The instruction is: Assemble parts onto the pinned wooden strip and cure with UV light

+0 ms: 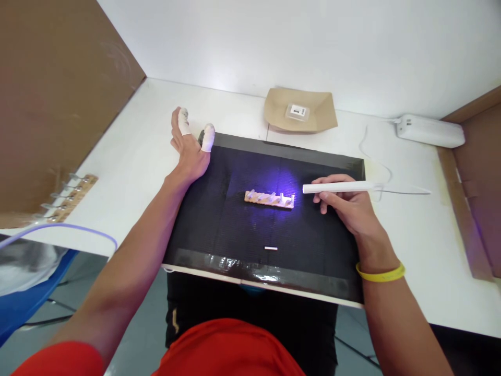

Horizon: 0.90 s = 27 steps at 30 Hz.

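Note:
My right hand [346, 204] is closed around a white pen-shaped UV lamp [337, 187], held level and casting violet light from its left tip. The light falls on a small tan strip carrying several pale parts [270, 198], which lies in the middle of a black mat [219, 219]. My left hand [190, 145] rests at the mat's far left corner. It holds nothing, and white finger cots cover two outstretched fingertips. A tiny white piece [271, 248] lies on the mat nearer to me.
A brown paper tray [319, 112] with a small packet [297, 111] sits behind the mat. A white power strip [429, 130] with a cord lies at the back right. Another tan strip with clear parts [68, 198] lies left, by a cardboard wall [55, 94]. A blue bin [27, 292] stands lower left.

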{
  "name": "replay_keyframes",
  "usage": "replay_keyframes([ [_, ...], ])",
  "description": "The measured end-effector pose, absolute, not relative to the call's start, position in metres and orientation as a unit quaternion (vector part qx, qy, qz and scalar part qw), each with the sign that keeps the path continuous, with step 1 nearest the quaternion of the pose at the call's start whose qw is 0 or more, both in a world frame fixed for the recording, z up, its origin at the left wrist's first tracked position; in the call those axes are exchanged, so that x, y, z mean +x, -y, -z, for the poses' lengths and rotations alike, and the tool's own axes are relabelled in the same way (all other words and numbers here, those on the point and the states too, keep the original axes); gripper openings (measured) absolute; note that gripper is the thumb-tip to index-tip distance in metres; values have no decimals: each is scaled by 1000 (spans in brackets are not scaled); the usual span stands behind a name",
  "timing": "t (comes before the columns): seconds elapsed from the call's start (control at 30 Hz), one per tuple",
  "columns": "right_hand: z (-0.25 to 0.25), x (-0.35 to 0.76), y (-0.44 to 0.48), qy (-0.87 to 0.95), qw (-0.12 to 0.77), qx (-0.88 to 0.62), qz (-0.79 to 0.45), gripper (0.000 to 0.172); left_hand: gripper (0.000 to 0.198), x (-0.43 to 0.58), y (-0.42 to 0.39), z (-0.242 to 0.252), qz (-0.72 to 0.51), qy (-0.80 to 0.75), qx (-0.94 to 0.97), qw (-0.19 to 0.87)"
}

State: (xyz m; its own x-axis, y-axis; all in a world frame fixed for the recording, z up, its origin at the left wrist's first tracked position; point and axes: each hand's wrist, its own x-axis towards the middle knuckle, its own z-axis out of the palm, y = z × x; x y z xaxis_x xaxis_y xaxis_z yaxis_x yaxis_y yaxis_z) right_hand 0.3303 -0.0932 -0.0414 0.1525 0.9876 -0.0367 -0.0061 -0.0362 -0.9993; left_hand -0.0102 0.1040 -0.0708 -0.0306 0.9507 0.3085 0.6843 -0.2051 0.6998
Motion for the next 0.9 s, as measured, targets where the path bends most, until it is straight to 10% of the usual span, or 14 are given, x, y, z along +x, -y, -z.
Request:
replay_keyframes([
  [0.9, 36, 328, 95, 446, 530, -537, -482, 27, 99, -10, -101, 66, -382, -598, 671, 213],
])
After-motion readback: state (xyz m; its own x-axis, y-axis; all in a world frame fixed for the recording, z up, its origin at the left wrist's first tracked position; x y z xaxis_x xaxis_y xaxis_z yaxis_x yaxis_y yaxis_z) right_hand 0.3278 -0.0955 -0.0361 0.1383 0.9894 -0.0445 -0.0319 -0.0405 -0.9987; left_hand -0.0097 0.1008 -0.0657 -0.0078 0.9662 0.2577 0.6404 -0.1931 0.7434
